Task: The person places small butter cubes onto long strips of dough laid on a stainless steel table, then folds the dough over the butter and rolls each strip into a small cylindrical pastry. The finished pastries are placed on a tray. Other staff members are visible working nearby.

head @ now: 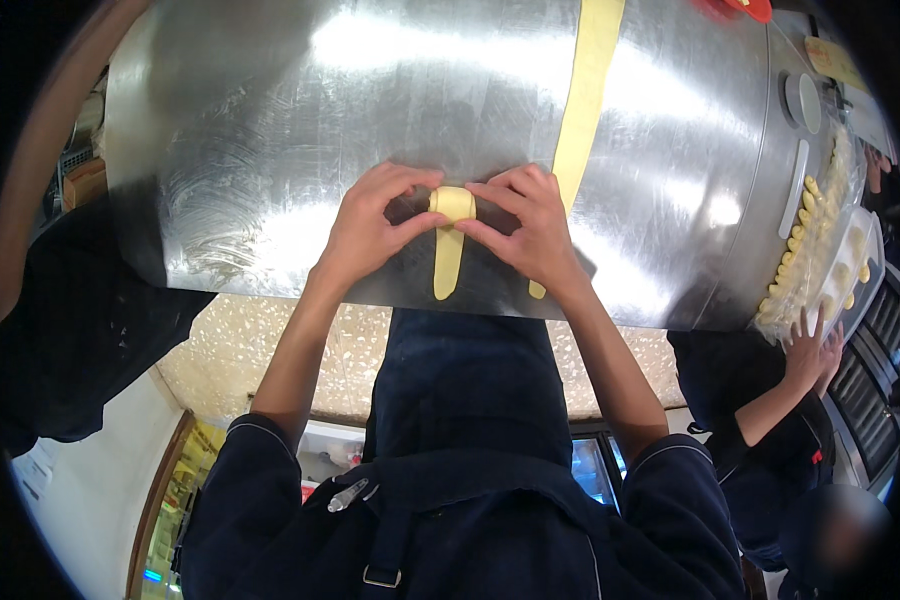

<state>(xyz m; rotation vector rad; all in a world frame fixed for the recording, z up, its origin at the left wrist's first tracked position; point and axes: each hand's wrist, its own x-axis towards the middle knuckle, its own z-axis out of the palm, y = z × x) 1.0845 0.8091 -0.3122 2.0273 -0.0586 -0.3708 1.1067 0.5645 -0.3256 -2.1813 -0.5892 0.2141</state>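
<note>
A small roll of pale yellow dough (454, 202) lies on the steel worktop (390, 112) in front of me. Its flat tail (448, 266) runs from the roll towards the table's near edge and tapers to a rounded tip. At the roll's left end, my left hand (371, 217) pinches it between thumb and forefinger. My right hand (529, 214) holds the right end the same way. A longer, flat dough strip (589, 97) stretches from the far side towards me, passing partly behind my right hand and wrist; its near end shows beside my forearm.
On the right stand rows of small shaped dough pieces (795, 232), clear plastic film (817, 247) and a tray (855, 255). A co-worker's hand (804, 349) is by them. Another person in dark clothing (105, 322) stands at left. A red object (754, 7) sits at the far right.
</note>
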